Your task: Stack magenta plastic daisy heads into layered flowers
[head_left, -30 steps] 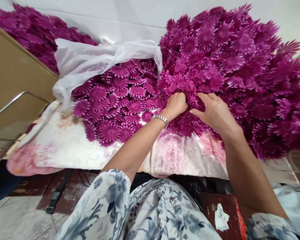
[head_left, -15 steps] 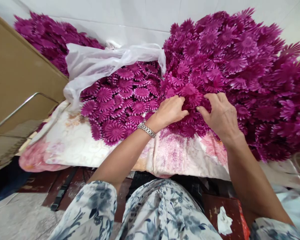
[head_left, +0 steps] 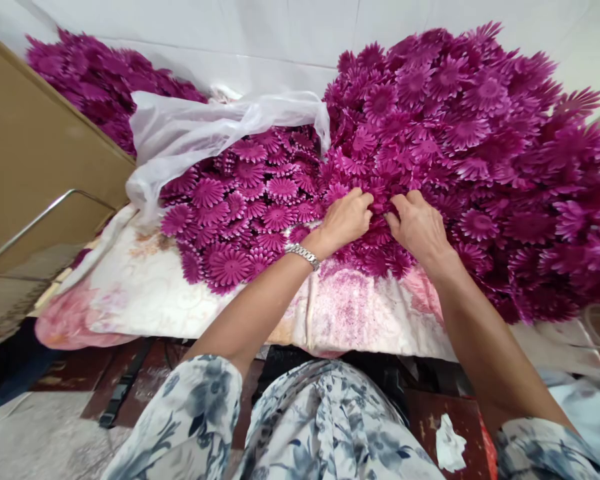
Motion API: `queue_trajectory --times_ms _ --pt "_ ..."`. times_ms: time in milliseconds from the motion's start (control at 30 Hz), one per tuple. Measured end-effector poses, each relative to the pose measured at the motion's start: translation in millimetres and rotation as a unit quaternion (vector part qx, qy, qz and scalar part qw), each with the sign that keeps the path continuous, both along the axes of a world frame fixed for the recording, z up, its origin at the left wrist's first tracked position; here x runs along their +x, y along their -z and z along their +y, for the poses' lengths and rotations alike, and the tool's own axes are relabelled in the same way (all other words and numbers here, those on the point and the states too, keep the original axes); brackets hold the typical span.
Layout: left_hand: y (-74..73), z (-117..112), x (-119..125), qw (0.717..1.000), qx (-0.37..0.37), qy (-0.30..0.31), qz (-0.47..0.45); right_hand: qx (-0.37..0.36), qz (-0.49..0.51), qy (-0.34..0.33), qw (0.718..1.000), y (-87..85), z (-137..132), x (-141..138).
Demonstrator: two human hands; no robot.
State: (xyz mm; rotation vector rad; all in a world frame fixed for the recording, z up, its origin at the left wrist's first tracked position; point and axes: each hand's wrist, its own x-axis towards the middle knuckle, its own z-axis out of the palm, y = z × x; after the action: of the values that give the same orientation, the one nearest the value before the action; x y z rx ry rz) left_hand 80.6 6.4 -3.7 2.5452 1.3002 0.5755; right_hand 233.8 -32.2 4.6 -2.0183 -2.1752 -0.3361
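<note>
A big heap of magenta artificial flower heads [head_left: 470, 140] rises on the right of a floral cloth [head_left: 145, 293]. A flatter layer of the same flowers [head_left: 250, 213] spreads to the left of it. My left hand [head_left: 347, 217], with a metal watch on the wrist, pinches flower heads at the foot of the heap. My right hand [head_left: 417, 227] sits right beside it, fingertips curled into the same clump of flowers. The fingertips of both hands are partly hidden among the petals.
A crumpled clear plastic bag [head_left: 205, 130] lies over the flat flowers. A cardboard box [head_left: 25, 160] with a metal rod stands at the left. More flowers [head_left: 95, 73] pile behind it against a white wall. A red box [head_left: 450, 427] sits on the floor by my lap.
Both hands have drawn closer together at the foot of the heap. My right hand slid left toward the left hand and its fingers curled into the flowers.
</note>
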Motion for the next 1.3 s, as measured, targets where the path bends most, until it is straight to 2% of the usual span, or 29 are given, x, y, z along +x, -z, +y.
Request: queue_trajectory --times_ms 100,167,267,400,600,667,767,833,900,967,1067,1300 --pt "10.6 3.9 13.5 0.999 -0.018 -0.001 0.035 0.007 -0.001 -0.017 1.000 -1.0 -2.4 3.2" --pt "11.0 3.6 15.9 0.999 -0.019 -0.002 0.039 0.007 0.002 -0.039 0.999 -7.5 -8.4 7.3" --pt "3.6 0.8 8.8 0.999 -0.015 0.005 0.041 0.002 0.007 -0.057 0.998 -24.9 -22.2 13.5" --pt "-10.9 -6.6 -10.6 0.999 -0.004 0.004 0.047 0.016 0.017 -0.046 0.999 -45.9 -39.7 16.6" --pt "-22.7 -20.3 -40.4 0.999 0.005 -0.007 -0.038 0.120 0.033 -0.032 0.992 -52.2 -49.6 4.3" --pt "-23.0 -23.6 -52.3 0.997 0.000 -0.027 -0.079 0.132 0.036 -0.056 0.989 -51.1 -49.0 -8.5" --pt "-20.6 -28.3 -74.5 0.981 -0.004 -0.085 -0.174 0.092 0.015 -0.147 0.985 -45.7 -41.1 -36.0" --pt "-17.8 -32.6 -90.8 0.958 -0.003 -0.129 -0.256 0.051 -0.022 -0.210 0.976 -38.2 -29.3 -56.3" --pt "-14.6 -39.1 -105.8 0.930 0.002 -0.165 -0.329 0.021 -0.058 -0.242 0.968 -28.1 -13.6 -74.5" --pt "-11.4 -48.0 -118.3 0.908 0.006 -0.185 -0.375 0.004 -0.084 -0.250 0.965 -17.0 3.1 -88.2" --pt "-6.2 -64.0 -132.5 0.894 0.004 -0.199 -0.402 -0.016 -0.101 -0.249 0.963 -2.7 22.2 -97.9" --pt "9.4 -88.5 -156.9 0.886 0.016 -0.234 -0.401 -0.029 -0.143 -0.219 0.965 9.4 30.6 -84.8"
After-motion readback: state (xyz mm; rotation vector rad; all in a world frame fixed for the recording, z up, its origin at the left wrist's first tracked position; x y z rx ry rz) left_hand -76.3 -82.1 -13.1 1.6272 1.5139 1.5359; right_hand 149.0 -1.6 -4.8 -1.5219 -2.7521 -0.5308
